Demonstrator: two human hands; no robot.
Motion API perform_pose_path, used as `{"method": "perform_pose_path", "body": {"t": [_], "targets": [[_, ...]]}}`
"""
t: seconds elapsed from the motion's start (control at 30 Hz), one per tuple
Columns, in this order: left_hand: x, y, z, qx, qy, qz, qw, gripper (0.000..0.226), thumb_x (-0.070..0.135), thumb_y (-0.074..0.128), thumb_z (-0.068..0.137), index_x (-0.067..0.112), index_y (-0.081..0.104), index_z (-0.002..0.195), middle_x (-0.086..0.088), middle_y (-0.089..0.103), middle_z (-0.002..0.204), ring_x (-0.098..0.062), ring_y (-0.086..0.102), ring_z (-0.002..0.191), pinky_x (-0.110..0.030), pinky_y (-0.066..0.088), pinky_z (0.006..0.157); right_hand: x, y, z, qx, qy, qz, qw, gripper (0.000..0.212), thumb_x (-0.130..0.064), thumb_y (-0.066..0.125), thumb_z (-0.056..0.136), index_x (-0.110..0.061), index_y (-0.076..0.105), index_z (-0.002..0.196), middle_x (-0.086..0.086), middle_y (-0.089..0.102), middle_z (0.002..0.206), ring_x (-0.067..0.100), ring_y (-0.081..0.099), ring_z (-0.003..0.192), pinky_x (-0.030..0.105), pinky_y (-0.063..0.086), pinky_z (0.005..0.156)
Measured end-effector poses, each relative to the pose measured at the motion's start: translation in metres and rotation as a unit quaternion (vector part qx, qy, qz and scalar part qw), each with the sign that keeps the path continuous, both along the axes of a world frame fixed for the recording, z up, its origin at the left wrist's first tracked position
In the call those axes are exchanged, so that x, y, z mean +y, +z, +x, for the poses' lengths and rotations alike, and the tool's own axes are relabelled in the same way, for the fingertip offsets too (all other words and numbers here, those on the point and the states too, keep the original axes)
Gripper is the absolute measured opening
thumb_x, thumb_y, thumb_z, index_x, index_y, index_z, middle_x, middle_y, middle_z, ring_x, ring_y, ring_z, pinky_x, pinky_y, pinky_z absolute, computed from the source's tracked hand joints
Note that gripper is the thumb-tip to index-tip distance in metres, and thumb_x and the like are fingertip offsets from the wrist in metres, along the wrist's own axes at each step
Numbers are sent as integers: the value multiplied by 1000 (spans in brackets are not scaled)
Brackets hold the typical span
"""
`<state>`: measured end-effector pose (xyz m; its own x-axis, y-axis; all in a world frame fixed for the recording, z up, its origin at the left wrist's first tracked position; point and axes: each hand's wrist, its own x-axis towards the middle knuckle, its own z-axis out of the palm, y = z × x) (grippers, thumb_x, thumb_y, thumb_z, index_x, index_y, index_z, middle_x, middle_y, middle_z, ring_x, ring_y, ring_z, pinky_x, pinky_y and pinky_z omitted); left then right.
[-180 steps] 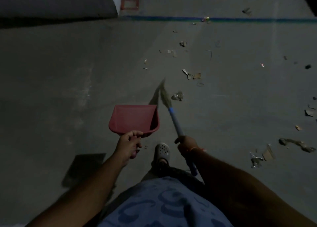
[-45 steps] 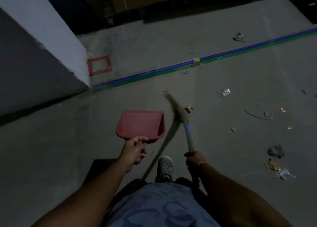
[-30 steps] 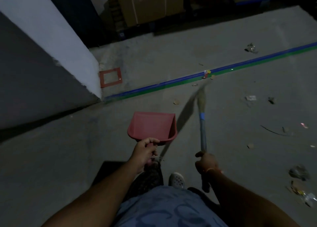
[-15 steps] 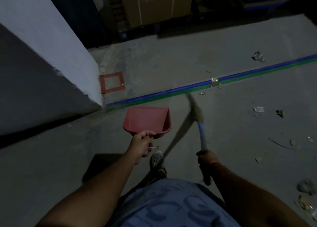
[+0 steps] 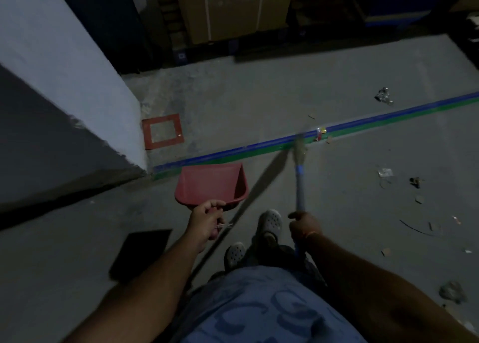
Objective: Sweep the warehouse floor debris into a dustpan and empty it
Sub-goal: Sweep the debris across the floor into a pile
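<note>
My left hand [image 5: 206, 222] grips the handle of a red dustpan [image 5: 211, 184], held above the floor with its mouth facing away from me. My right hand [image 5: 304, 226] grips the blue handle of a small broom [image 5: 300, 171]. Its blurred bristle head [image 5: 300, 148] reaches out to the blue and green floor line [image 5: 363, 121]. A small colourful wrapper [image 5: 321, 132] lies on that line just right of the bristles. More scraps of debris [image 5: 385, 173] are scattered over the concrete to the right, and a crumpled piece [image 5: 383, 96] lies beyond the line.
A white and grey wall corner [image 5: 77, 104] juts in at the left. A red square outline [image 5: 162, 131] is marked on the floor by it. Cardboard boxes [image 5: 233, 8] on a pallet stand at the back. My feet in grey clogs [image 5: 269, 222] are below the hands.
I have stepped closer to the floor line. The broom head has swung forward and right to reach the line beside the wrapper. The dustpan stays in my left hand.
</note>
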<state>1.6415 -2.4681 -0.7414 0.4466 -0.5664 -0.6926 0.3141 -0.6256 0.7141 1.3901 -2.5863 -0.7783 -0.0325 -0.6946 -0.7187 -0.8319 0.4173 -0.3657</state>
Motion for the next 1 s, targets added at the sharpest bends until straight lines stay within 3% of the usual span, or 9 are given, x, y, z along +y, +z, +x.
{"method": "perform_pose_path", "body": {"t": [0.13,0.23,0.4,0.47,0.53,0.6,0.73,0.87,1.0], "targets": [[-34,1,-1,4,-18,-11,1000,23,-6,54,94,10,70,95,-9,59,69,-19,50,57,-24,39,51,-26,7,25,-39,38,31,998,38,-10,62,80,-21,71,116,9,69,105,31,70,96,43,57,90],[-68,0,-2,9,-41,-12,999,23,-7,54,94,10,70,95,-12,59,74,-19,52,57,-25,41,57,-46,4,32,-48,37,42,997,35,-9,60,82,-20,72,113,8,70,104,30,70,95,41,57,90],[-135,2,4,3,-87,-15,996,24,-8,52,94,8,70,99,-14,64,85,-21,54,62,-25,43,52,-94,-5,11,-52,-108,47,992,26,-7,59,87,-13,71,109,10,67,92,26,68,71,35,62,67],[-165,2,8,-4,-108,-18,994,26,-10,51,93,7,69,99,-15,63,87,-21,53,61,-24,44,48,-120,-9,-4,-45,-176,37,983,24,-4,56,87,-9,72,104,11,67,89,28,66,71,40,62,71],[-195,2,11,-11,-131,-14,991,26,-10,51,93,7,69,99,-15,63,88,-21,54,60,-24,43,48,-146,-11,-16,-22,-216,20,976,17,-6,55,86,-5,72,90,14,70,91,34,69,83,45,59,81],[-224,5,12,-19,-150,-6,988,26,-10,51,92,7,69,99,-15,63,87,-18,56,57,-24,42,50,-168,-7,-23,13,-217,19,976,15,-13,56,86,-6,69,83,13,71,95,33,68,96,37,56,87],[-278,7,4,-23,-177,-6,984,28,-12,50,91,7,69,100,-14,64,90,-16,58,55,-24,43,49,-192,-6,-25,39,-235,-3,971,20,-16,60,85,-6,71,99,14,69,98,32,66,100,30,52,82],[-323,14,-13,-15,-208,-16,978,28,-13,47,93,4,68,100,-13,61,87,-14,55,52,-22,42,43,-214,-6,-28,30,-201,-14,979,36,-13,60,86,-13,65,122,15,64,122,31,64,108,31,52,89],[-360,21,-19,-8,-238,-16,971,26,-10,47,96,4,67,103,-14,59,79,-13,56,49,-19,37,40,-250,0,-18,1,-131,-14,991,42,-8,55,85,-22,64,124,11,61,126,26,63,108,26,51,89]]}}
